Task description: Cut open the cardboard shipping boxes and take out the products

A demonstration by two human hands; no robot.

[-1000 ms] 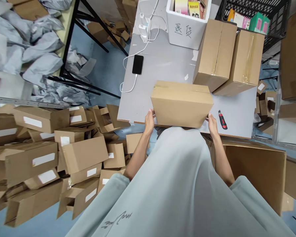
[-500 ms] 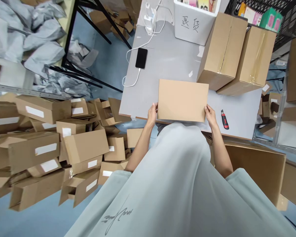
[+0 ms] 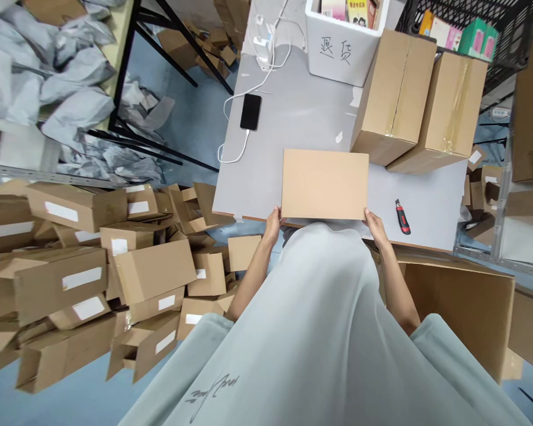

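Across a cluttered workroom with a blue floor point(image 3: 190, 124), cutting first to grey bags point(image 3: 77, 77) heaped far left, then to loose boxes point(image 3: 155, 269) piled below, many with white labels. On to the table point(image 3: 302, 106), past a phone point(image 3: 251, 112) plugged into a white cable point(image 3: 237, 158), and straight into the action! Gripping with the left hand point(image 3: 273, 226), closed on the near left corner of a brown box point(image 3: 325, 184), held at the table's front edge, broad face up. Looking closed on that face, with neither tape nor label showing; cannot tell whether sealed or resting on anything underneath. Beyond, passing a white tub point(image 3: 343, 50) of packets. Gripping too with the right hand point(image 3: 375, 226), clamped on the near right corner, well apart from the left. Further right, ending on two taped boxes point(image 3: 393, 83), apparently finished, and a knife point(image 3: 402, 217), untouched.
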